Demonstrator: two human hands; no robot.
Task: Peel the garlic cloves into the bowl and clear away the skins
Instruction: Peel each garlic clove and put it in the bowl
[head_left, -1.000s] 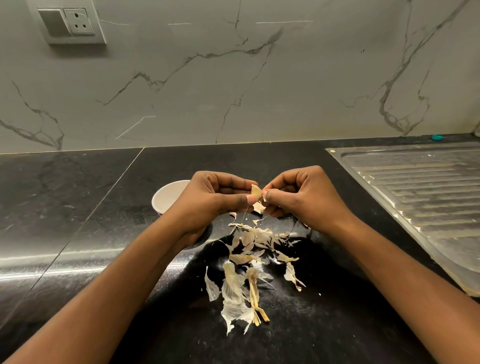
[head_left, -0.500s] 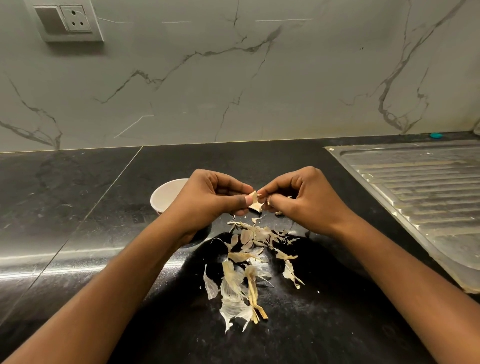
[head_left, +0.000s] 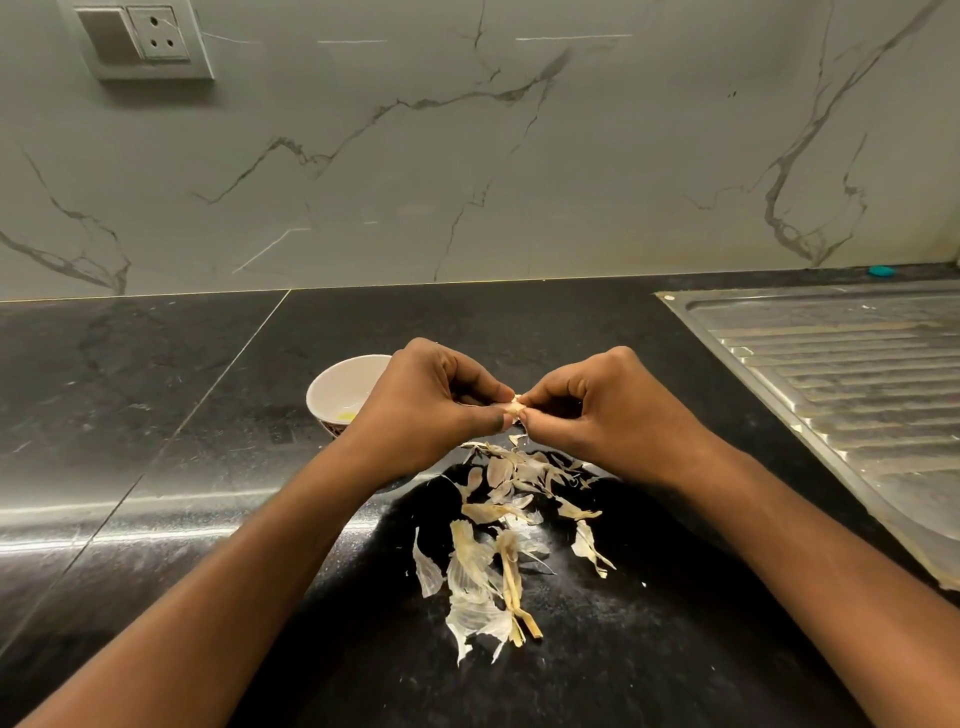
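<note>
both hands meet above the middle of the black worktop, left hand (head_left: 431, 410) and right hand (head_left: 597, 415) each pinching one garlic clove (head_left: 514, 406) between thumb and fingertips, probably so the skin can be torn away. loose skins (head_left: 498, 540) lie under and nearer the front edge; the white bowl (head_left: 337, 389) waits just left, handy for dropping.
</note>
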